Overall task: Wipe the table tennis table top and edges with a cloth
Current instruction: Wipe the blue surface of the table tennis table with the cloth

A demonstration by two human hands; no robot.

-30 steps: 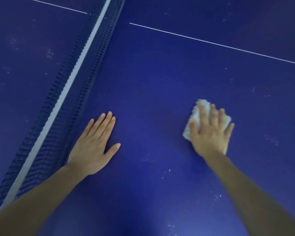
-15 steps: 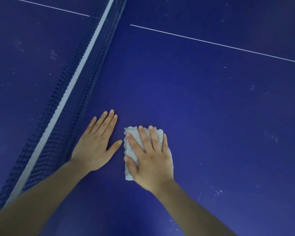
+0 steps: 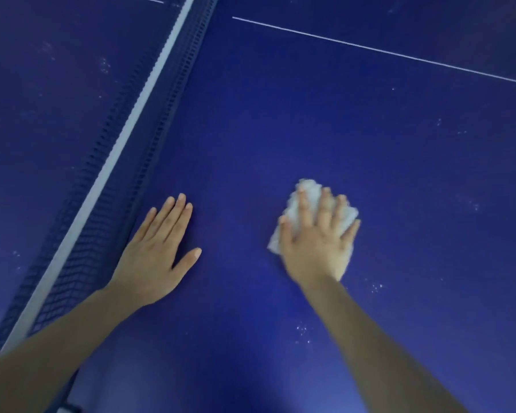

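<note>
A dark blue table tennis table top (image 3: 310, 120) fills the view. My right hand (image 3: 318, 244) presses flat on a crumpled white cloth (image 3: 306, 193) on the table, fingers spread over it; the cloth shows above and left of the fingers. The hand is blurred with motion. My left hand (image 3: 158, 251) lies flat on the table with fingers together and thumb out, holding nothing, just right of the net.
The dark net (image 3: 108, 204) with its white top band runs diagonally from the top centre to the lower left. A white line (image 3: 385, 52) crosses the far surface. Small white specks (image 3: 303, 330) dot the table near my right forearm and further right.
My right hand slid the cloth left until it was beside my left hand, then back to the right and slightly away. My left hand stayed planted.
</note>
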